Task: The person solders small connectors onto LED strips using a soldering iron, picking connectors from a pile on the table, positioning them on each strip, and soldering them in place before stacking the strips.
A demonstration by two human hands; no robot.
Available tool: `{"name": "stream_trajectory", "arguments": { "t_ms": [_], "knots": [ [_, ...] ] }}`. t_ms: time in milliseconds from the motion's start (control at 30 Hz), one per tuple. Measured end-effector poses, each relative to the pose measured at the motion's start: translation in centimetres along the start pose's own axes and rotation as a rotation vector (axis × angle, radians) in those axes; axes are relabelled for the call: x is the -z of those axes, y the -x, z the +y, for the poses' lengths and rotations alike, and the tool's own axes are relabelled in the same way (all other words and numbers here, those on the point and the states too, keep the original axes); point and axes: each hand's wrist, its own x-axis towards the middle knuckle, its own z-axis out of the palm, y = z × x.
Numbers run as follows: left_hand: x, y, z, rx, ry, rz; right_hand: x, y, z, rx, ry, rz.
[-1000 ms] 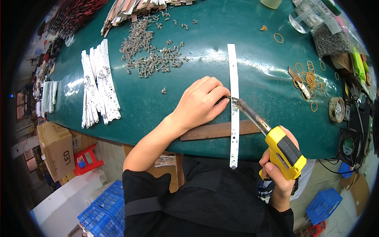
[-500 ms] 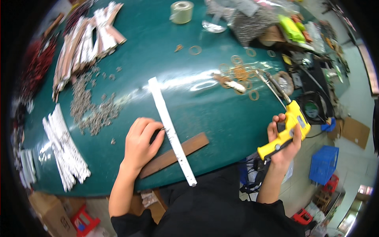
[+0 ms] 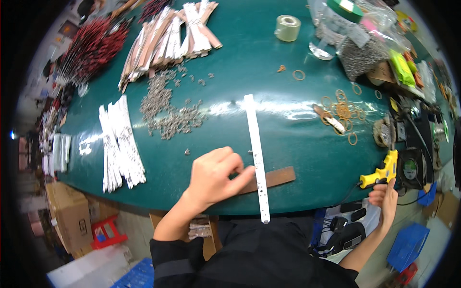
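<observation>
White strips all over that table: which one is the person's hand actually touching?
The single long white strip lying across the brown wooden slat; the left hand presses its fingers against it. The other white strips lie bunched far to the left, untouched.

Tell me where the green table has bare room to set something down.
Bare green table lies between the white strip and the rubber bands, and above it toward the tape roll. Left of the strip, loose metal parts and white strip stacks crowd the top.

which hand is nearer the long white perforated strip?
Left. The left hand has fingertips touching the long white perforated strip; the right hand is far right, off the table edge, holding a yellow glue gun.
</observation>
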Motion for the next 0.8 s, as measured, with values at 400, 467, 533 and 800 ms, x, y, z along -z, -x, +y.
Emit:
{"name": "stream_trajectory", "arguments": {
  "t_ms": [400,467,533,800],
  "knots": [
    [-1.2,3.1,-0.4,0.422,0.371,0.138,-14.6,7.7,-10.4,0.685,0.021,0.076],
    [2.4,3.8,-2.2,0.504,0.280,0.346,-17.0,8.7,-11.0,0.793,0.023,-0.041],
    [6.5,5.9,-5.7,0.571,0.081,0.529,-18.8,9.8,-11.6,0.869,0.049,-0.145],
    [13.2,12.7,-17.7,0.689,-0.757,0.546,-21.4,9.2,-10.9,0.944,0.076,-0.222]
  ]
}}
